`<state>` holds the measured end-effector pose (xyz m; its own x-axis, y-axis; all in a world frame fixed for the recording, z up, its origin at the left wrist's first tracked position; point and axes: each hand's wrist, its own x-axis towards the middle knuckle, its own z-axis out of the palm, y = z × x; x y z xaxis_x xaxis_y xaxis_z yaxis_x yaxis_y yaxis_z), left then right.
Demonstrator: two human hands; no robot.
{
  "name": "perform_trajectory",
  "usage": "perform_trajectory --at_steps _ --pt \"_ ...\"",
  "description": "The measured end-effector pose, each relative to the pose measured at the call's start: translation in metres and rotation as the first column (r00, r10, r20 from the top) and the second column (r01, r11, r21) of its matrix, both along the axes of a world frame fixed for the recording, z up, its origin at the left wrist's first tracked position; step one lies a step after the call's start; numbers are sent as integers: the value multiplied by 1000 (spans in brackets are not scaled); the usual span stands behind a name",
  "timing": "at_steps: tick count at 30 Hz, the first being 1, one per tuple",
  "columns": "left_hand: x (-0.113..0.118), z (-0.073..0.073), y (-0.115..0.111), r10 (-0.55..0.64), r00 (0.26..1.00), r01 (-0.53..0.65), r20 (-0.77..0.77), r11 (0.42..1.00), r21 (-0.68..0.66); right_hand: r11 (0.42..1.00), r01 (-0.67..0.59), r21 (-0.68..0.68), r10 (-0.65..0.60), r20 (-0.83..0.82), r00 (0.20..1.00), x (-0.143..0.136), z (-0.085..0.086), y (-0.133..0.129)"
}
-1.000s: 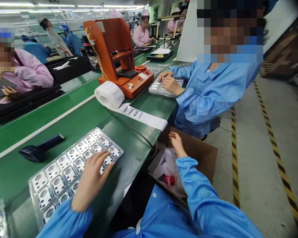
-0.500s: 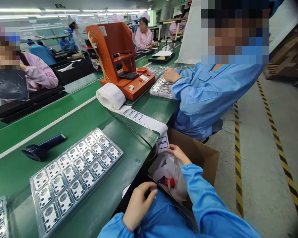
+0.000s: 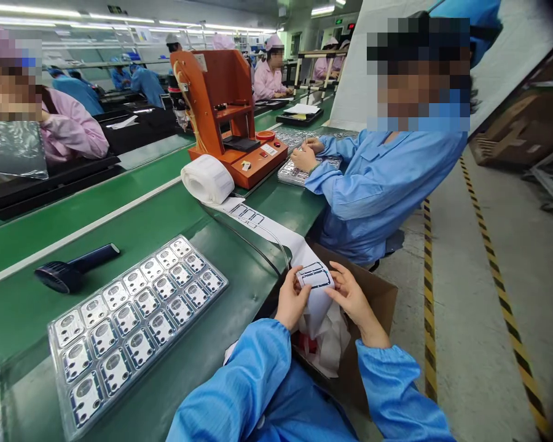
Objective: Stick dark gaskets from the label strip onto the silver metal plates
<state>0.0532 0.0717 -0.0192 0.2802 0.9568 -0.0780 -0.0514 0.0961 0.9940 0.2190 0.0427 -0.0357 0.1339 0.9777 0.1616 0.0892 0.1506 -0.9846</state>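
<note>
Pinching the free end of the label strip (image 3: 314, 276) off the counter (image 3: 239, 270) edge above the cardboard box (image 3: 373, 294), left hand (image 3: 292, 301) and right hand (image 3: 352, 298) should keep each grip light, peeling 1 label slowly to avoid creasing.

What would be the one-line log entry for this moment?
left hand: holds label strip | right hand: holds same strip | tray: untouched on table
</note>
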Motion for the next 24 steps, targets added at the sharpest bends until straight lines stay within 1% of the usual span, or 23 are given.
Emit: perform_trajectory --at_steps 2,4,5,7,9,12,15,17,21,24 --pt "-5 5 0 21 989 -10 -148 997 76 998 14 57 -24 173 985 1 10 4" --pt "-9 9 0 44 964 -9 -262 991 134 996 12 92 -45 364 930 2 20 10" --pt "-11 11 1 53 955 -10 -291 989 149 995 -3 103 -43 441 897 2 25 13" --pt "-12 14 2 65 949 -15 -309 987 161 992 -51 119 -22 543 840 3 33 17" --pt "-13 16 3 66 947 -15 -315 987 161 987 -84 138 -16 597 802 3 40 20" --pt "-14 17 5 66 942 -13 -329 987 160 980 -101 173 -46 684 728 5 49 19" --pt "-16 17 4 62 937 -7 -342 987 159 960 -117 254 -135 787 602 5 61 14" --pt "-18 18 3 56 934 3 -354 986 165 941 -170 291 -171 847 503 4 71 10" --pt "-20 20 -1 48 927 21 -372 984 179 910 -315 269 -177 940 292 -4 90 1" --pt "-20 19 -4 43 927 29 -373 982 184 890 -379 252 -203 965 164 -11 97 -3"
